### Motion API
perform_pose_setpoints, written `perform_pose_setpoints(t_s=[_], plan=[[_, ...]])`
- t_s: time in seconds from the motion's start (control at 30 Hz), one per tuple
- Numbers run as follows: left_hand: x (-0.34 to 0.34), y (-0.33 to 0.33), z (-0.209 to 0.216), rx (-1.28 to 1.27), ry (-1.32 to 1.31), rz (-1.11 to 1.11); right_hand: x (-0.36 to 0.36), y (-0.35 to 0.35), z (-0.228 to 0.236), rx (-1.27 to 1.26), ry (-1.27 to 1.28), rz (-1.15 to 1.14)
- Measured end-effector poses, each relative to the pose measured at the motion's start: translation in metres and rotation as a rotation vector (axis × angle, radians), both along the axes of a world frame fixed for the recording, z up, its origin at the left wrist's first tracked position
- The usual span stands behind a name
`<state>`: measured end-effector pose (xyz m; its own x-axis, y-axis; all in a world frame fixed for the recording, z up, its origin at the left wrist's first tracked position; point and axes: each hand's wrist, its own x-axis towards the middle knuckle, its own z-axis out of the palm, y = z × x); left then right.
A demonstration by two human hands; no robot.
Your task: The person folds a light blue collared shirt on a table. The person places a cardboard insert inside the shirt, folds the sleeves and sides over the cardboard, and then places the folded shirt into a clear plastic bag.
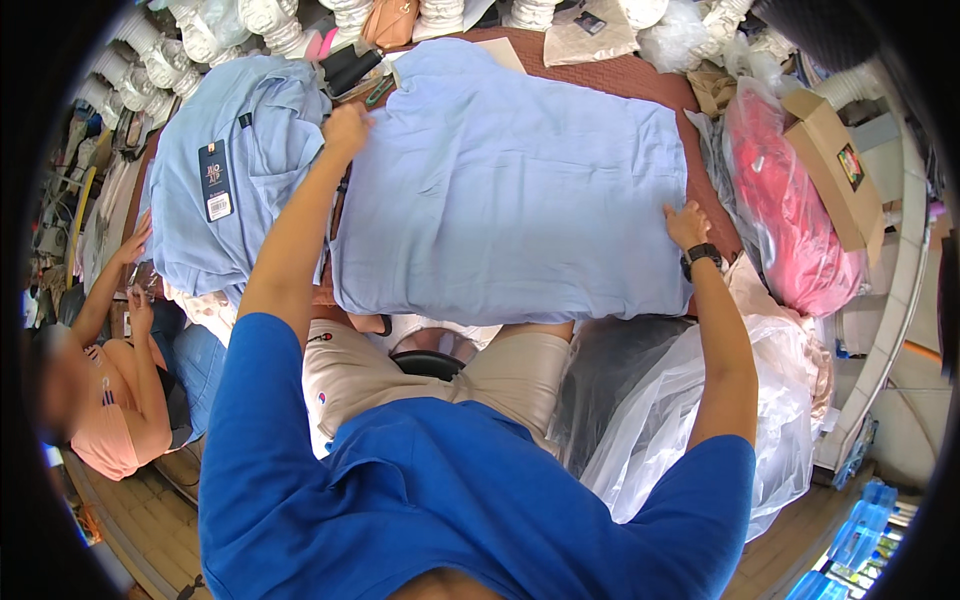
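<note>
A light blue shirt [520, 190] lies spread nearly flat before me, with faint creases across it. At its upper left edge, my left hand [347, 128] is closed with the fingers bent on the fabric. My right hand [688, 224], below which I wear a black watch, grips the shirt's right edge with bent fingers. Beside my left forearm rests a heap of similar light blue garments [235, 180], with a dark hang tag [214, 180] on top. Dark-handled scissors or a similar small tool [380, 90] lie just beyond my left hand; the kind is unclear.
Brown quilted cloth [640, 75] covers the table. White ornate balusters [270, 25] line the far side. To the right are a pink bagged bundle [780, 190] and a cardboard box [835, 165]. Clear plastic [690, 420] hangs beside my lap. Another person [125, 400] sits at left.
</note>
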<state>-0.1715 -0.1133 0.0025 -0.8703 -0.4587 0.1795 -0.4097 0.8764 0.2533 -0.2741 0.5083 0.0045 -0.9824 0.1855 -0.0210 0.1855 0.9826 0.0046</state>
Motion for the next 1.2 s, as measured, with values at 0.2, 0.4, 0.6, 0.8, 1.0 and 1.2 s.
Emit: perform_pose_setpoints(t_s=[0.2, 0.4, 0.6, 0.8, 1.0, 1.2], plan=[[0.023, -0.038, 0.005, -0.059, 0.357, -0.032, -0.018, 0.021, -0.01, -0.283, 0.208, -0.008], [0.203, 0.064, 0.039, 0.119, 0.44, -0.123, 0.04, 0.028, 0.058, -0.301, -0.612, -0.131], [0.266, 0.076, -0.005, 0.297, 0.258, -0.018, 0.086, 0.055, 0.052, -0.525, -0.726, -0.173], [0.279, 0.069, 0.023, 0.113, 0.326, 0.108, 0.074, 0.078, 0.042, -0.291, -0.924, -0.31], [0.165, 0.077, 0.067, 0.278, 0.509, -0.171, -0.006, 0.018, 0.035, 0.072, -0.011, 0.409], [-0.005, 0.006, -0.016, 0.253, 0.577, -0.046, -0.106, -0.104, 0.007, -0.199, 0.391, 0.637]])
